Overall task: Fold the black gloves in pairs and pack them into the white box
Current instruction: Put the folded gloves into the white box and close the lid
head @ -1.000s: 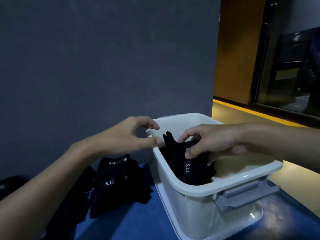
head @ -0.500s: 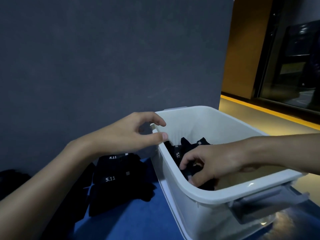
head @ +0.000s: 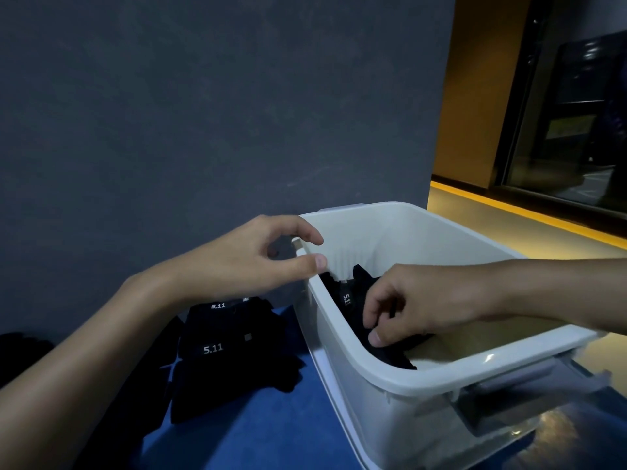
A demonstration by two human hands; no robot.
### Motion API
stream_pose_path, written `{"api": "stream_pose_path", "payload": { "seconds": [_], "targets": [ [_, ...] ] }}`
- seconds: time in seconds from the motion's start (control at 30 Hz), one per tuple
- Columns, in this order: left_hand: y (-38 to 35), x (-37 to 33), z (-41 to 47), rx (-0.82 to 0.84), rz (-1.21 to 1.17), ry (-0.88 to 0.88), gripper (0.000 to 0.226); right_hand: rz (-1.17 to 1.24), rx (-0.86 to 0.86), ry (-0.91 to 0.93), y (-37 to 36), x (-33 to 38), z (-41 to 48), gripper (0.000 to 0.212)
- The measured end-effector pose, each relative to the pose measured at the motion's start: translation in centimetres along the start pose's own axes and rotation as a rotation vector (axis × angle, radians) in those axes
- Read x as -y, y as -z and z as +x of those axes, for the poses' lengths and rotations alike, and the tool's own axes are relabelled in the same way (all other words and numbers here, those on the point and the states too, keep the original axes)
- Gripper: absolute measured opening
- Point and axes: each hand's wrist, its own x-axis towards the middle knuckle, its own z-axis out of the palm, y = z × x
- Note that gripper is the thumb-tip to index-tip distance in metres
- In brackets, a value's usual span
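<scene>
The white box (head: 390,369) stands on the blue table at the right. Inside it lies a folded pair of black gloves (head: 349,300) with a white "5.11" mark. My right hand (head: 410,303) reaches into the box and pinches the gloves between thumb and fingers. My left hand (head: 258,259) hovers at the box's left rim, thumb and forefinger apart, holding nothing. A pile of black gloves (head: 224,354) with "5.11" labels lies on the table left of the box, below my left forearm.
A dark grey wall (head: 203,113) rises right behind the table. More black cloth (head: 20,354) lies at the far left edge. The box has a grey latch handle (head: 522,395) on its near side. A yellow-lit floor (head: 509,228) shows at the right.
My right hand has gone from above the rim down into the box with the gloves. The left hand has stayed by the rim. The view has drawn closer to the box.
</scene>
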Motion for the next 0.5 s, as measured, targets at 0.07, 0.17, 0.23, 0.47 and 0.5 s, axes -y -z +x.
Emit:
{"api": "stream_pose_path", "payload": {
  "seconds": [0.07,0.17,0.23,0.47,0.5],
  "targets": [
    [0.04,0.02,-0.02,0.0,-0.001,-0.003,0.047,-0.016,0.03,-0.006,-0.26,-0.16,0.12,0.024],
    [-0.01,-0.01,-0.02,0.008,0.011,-0.001,0.048,-0.004,0.001,0.003,-0.23,-0.18,0.26,0.023],
    [-0.05,-0.11,-0.01,0.008,-0.001,-0.005,0.047,0.048,-0.041,0.019,-0.06,-0.15,0.33,0.022],
    [-0.06,-0.22,-0.14,-0.001,-0.015,-0.016,0.048,0.035,-0.035,0.036,-0.25,-0.28,0.64,0.021],
    [-0.07,-0.2,-0.14,-0.001,-0.019,-0.013,0.048,0.028,-0.029,0.032,-0.28,-0.3,0.65,0.021]
  ]
}}
